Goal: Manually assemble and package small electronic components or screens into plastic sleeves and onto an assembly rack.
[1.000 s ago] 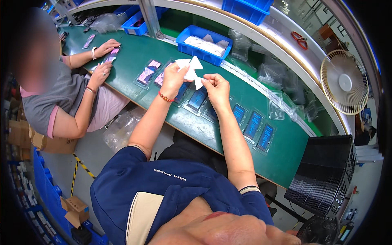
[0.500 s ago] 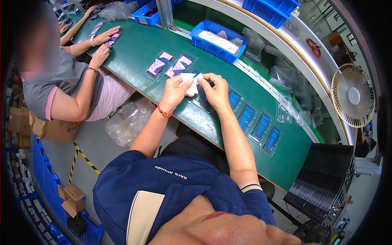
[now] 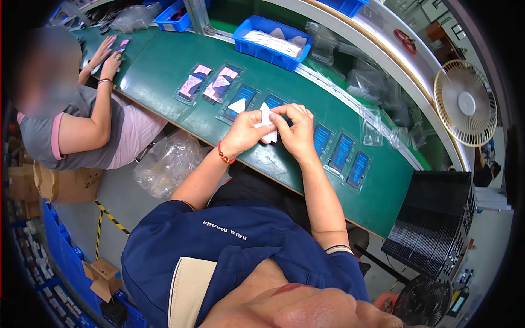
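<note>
My left hand [image 3: 247,131] and my right hand [image 3: 294,127] meet above the green conveyor belt [image 3: 158,71], both pinching small white triangular pieces [image 3: 266,123]. One white triangle [image 3: 238,105] lies on a clear tray with a blue insert just beyond my left hand. A row of clear trays with blue inserts [image 3: 342,152] runs along the belt to my right. Two trays with pink pieces [image 3: 209,85] lie further left.
A co-worker in a grey shirt sits at my left, their hands [image 3: 106,57] on the belt. Blue bins [image 3: 272,36] stand behind the belt. A fan [image 3: 465,103] is at right, a stack of black trays [image 3: 432,224] below it, a plastic bag [image 3: 168,163] by my knee.
My hands have come closer together and lower over the belt with the white pieces. One triangle now lies on a tray. The view has shifted, so the belt sits lower in frame.
</note>
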`<state>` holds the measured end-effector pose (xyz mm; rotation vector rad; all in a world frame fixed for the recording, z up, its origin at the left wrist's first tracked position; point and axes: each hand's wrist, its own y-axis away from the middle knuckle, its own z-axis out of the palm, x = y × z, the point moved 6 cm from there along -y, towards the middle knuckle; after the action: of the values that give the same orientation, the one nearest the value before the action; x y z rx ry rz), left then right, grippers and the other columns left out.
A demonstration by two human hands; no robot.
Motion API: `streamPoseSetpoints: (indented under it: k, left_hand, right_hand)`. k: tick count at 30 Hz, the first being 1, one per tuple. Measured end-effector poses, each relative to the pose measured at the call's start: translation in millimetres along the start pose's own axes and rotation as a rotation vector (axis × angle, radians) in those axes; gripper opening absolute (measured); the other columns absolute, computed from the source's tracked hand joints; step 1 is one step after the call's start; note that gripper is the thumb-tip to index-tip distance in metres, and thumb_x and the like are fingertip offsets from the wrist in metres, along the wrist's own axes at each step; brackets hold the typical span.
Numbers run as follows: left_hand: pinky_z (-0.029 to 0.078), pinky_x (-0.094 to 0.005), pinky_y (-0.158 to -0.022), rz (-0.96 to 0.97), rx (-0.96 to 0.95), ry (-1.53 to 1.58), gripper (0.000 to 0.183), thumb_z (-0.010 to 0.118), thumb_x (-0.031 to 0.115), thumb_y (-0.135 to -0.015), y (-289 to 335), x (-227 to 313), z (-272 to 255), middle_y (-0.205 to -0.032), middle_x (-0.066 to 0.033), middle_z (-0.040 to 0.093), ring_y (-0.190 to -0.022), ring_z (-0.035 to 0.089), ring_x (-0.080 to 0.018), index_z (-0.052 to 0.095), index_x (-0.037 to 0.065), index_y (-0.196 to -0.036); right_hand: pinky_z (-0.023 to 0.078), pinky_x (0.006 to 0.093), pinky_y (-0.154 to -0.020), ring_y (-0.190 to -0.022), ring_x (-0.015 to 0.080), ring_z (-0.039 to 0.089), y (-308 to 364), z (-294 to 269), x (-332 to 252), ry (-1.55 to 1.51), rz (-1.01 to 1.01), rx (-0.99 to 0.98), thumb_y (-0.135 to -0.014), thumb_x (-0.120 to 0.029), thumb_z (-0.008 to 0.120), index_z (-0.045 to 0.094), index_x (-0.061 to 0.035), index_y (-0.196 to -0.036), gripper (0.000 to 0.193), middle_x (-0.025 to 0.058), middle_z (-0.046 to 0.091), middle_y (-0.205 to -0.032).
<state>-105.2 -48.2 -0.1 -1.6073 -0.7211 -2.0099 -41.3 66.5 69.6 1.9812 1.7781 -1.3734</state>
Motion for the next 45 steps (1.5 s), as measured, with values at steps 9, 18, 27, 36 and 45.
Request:
streamPoseSetpoints:
  k: [9, 18, 27, 36, 45]
  left_hand:
    - [0.054, -0.0264, -0.078, 0.009, 0.008, 0.088, 0.051, 0.057, -0.008, -0.084, -4, 5, 13, -0.106, -0.0145, 0.064, -0.094, 0.062, -0.0154, 0.045, -0.001, -0.133]
    - [0.053, -0.0270, -0.083, 0.113, -0.109, 0.068, 0.059, 0.056, -0.012, -0.082, -4, 15, 51, -0.118, -0.0165, 0.059, -0.100, 0.060, -0.0159, 0.041, 0.003, -0.137]
    - [0.052, -0.0297, -0.086, 0.007, -0.148, 0.209, 0.062, 0.048, -0.018, -0.081, -4, 8, 61, -0.133, -0.0213, 0.047, -0.110, 0.060, -0.0256, 0.038, 0.004, -0.139]
    - [0.047, -0.0279, -0.094, 0.260, -0.384, -0.035, 0.069, 0.051, -0.014, -0.084, 5, 17, 108, -0.149, -0.0121, 0.030, -0.133, 0.038, -0.0236, 0.027, 0.005, -0.146]
    - [0.053, -0.0228, -0.062, -0.060, -0.174, 0.044, 0.053, 0.061, -0.006, -0.085, 1, -4, 104, -0.091, -0.0095, 0.067, -0.077, 0.066, -0.0126, 0.044, 0.005, -0.134]
  right_hand:
    - [0.034, 0.0408, -0.089, -0.083, 0.0204, 0.058, 36, -28, 40, 0.456, 0.109, 0.104, -0.077, -0.018, 0.072, 0.071, -0.0095, -0.086, 0.012, 0.0044, 0.065, -0.079]
    - [0.045, 0.0211, -0.065, -0.071, 0.0056, 0.056, 51, -29, 51, -0.497, 0.417, 0.060, -0.083, -0.005, 0.068, 0.066, -0.0002, -0.085, 0.005, 0.0008, 0.065, -0.080]
    - [0.031, 0.0400, -0.089, -0.094, 0.0229, 0.055, 79, -64, 32, 0.691, -0.060, 0.098, -0.076, -0.015, 0.070, 0.068, -0.0100, -0.087, 0.013, 0.0033, 0.066, -0.089]
    - [0.044, 0.0300, -0.082, -0.091, 0.0165, 0.057, 83, -80, 43, -0.082, 0.210, 0.170, -0.085, -0.009, 0.064, 0.065, -0.0034, -0.096, 0.012, 0.0055, 0.064, -0.096]
    - [0.027, 0.0412, -0.093, -0.088, 0.0195, 0.053, 107, -129, 55, 0.823, 0.252, 0.469, -0.078, -0.019, 0.071, 0.068, -0.0101, -0.091, 0.016, 0.0054, 0.063, -0.079]
